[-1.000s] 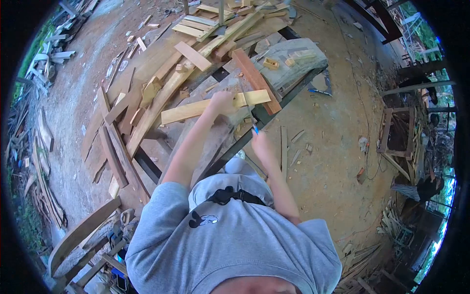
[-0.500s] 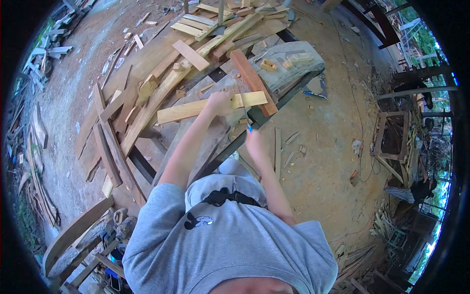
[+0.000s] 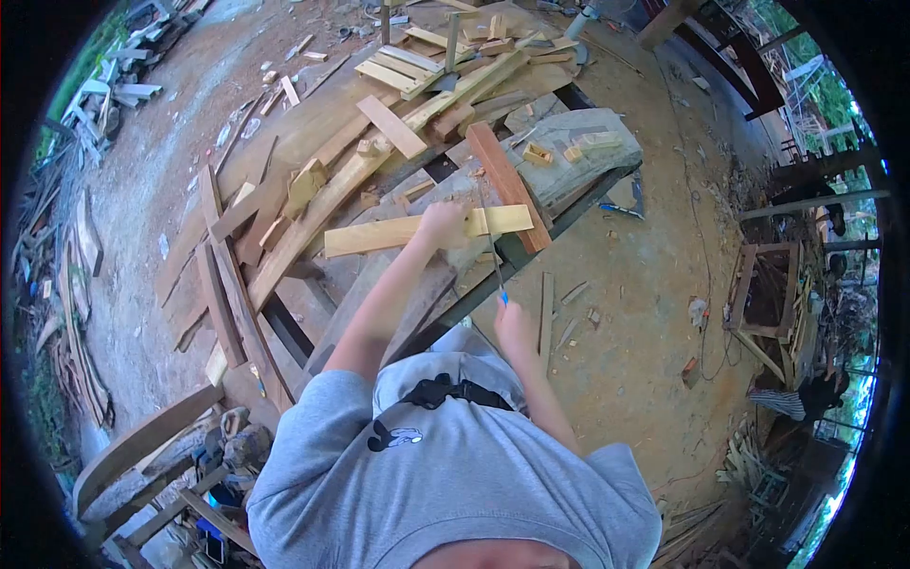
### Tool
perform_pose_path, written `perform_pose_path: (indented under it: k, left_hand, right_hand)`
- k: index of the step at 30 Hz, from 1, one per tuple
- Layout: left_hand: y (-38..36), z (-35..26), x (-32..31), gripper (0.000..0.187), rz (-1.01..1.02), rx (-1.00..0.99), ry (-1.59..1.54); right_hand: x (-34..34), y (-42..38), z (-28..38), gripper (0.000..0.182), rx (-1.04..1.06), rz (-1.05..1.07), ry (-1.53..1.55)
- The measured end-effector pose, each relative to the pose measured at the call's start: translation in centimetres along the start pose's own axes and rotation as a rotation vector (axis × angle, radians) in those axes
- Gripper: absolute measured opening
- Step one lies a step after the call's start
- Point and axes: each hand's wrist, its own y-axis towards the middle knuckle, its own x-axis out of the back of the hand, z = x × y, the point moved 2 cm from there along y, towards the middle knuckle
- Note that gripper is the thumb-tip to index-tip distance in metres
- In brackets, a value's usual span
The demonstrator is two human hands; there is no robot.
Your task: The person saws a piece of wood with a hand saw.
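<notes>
Pressed onto a pale yellow board (image 3: 370,238), my left hand (image 3: 444,226) has its fingers closed round the board's edge. My right hand (image 3: 515,327) is wrapped round the blue handle of a thin saw (image 3: 495,248), whose blade crosses the board near its right end. That end of the board rests on a reddish-brown wooden beam (image 3: 502,175), which lies on a rough grey workbench slab (image 3: 592,133). A small wooden block plane (image 3: 537,155) sits on the slab past the beam.
Long planks (image 3: 332,194) and offcuts are piled left of and beyond the bench. A curved timber (image 3: 142,446) stands at the lower left. On the right are a wooden frame (image 3: 766,289) and a person (image 3: 820,394) in the distance.
The whole view has shifted, so the bench and board appear lower and further right. My right hand has drawn back toward my body with the saw, and more blade shows below the board.
</notes>
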Motion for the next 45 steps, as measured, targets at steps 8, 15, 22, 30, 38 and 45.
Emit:
perform_pose_path:
  k: [8, 15, 22, 30, 38, 45]
  left_hand:
    - [0.1, -0.4, 0.5, 0.042, 0.017, 0.007, -0.022]
    - [0.0, -0.3, 0.4, 0.043, 0.043, 0.017, 0.003]
    - [0.0, -0.7, 0.8, 0.044, 0.083, 0.042, -0.012]
    - [-0.1, -0.5, 0.7, 0.040, 0.078, 0.048, -0.002]
    - [-0.1, -0.5, 0.2, 0.042, 0.074, 0.046, -0.037]
    - [0.4, 0.0, -0.2, 0.043, 0.043, 0.040, -0.034]
  right_hand:
    - [-0.7, 2.3, 0.6, 0.035, 0.047, 0.014, -0.003]
    - [0.0, -0.6, -0.8, 0.036, -0.012, 0.041, 0.030]
    - [-2.3, 7.7, 1.7, 0.035, 0.081, -0.021, 0.057]
    - [0.8, -1.8, -0.2, 0.035, -0.095, 0.117, -0.047]
    - [-2.4, 7.8, 1.4, 0.031, 0.068, 0.037, 0.024]
    - [0.0, -1.7, -1.1, 0.032, -0.078, 0.128, 0.005]
